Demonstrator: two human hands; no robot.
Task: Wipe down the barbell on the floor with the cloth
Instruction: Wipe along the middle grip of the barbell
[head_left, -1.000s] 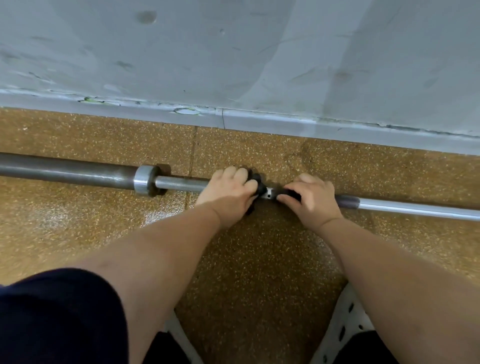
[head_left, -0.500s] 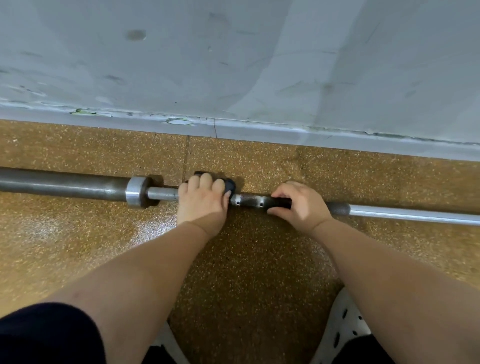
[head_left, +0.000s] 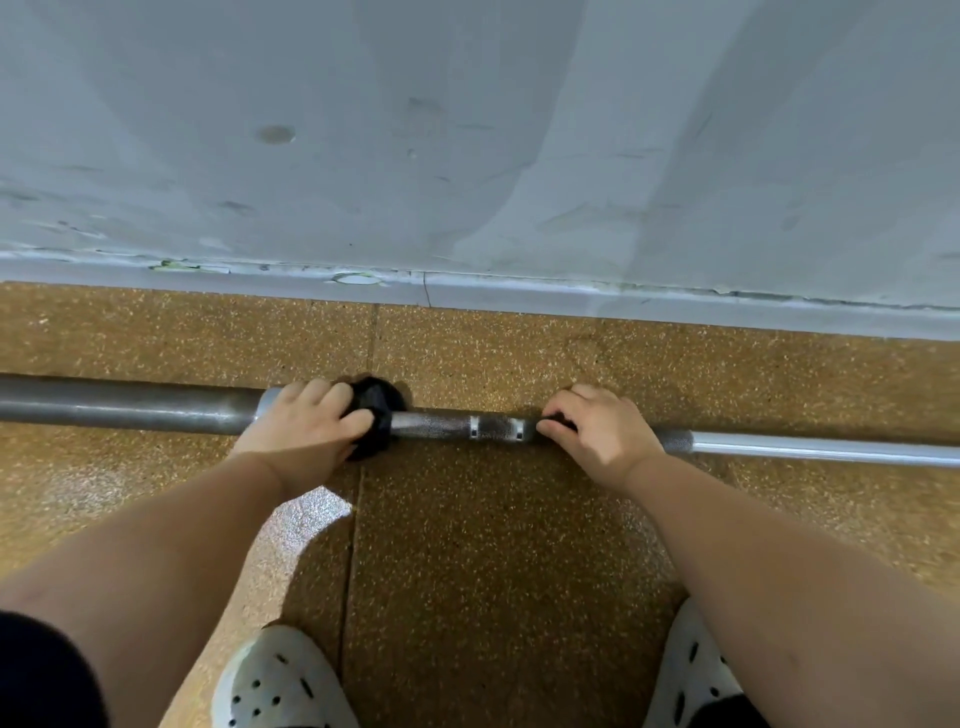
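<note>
Barbell (head_left: 452, 423), one, on floor (head_left: 493, 545); left hand (head_left: 306, 426) grips one black cloth (head_left: 376, 410) around it; right hand (head_left: 602, 431) grips bar directly.

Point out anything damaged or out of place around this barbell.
Only the wall stands out: paint is chipped along the baseboard behind the barbell, and above it are scuffs and a dark spot. The barbell lies flat on the floor; the left hand grips the bunched cloth.

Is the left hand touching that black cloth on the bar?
Touching. The head view shows the left hand gripping the black cloth around the barbell.
</note>
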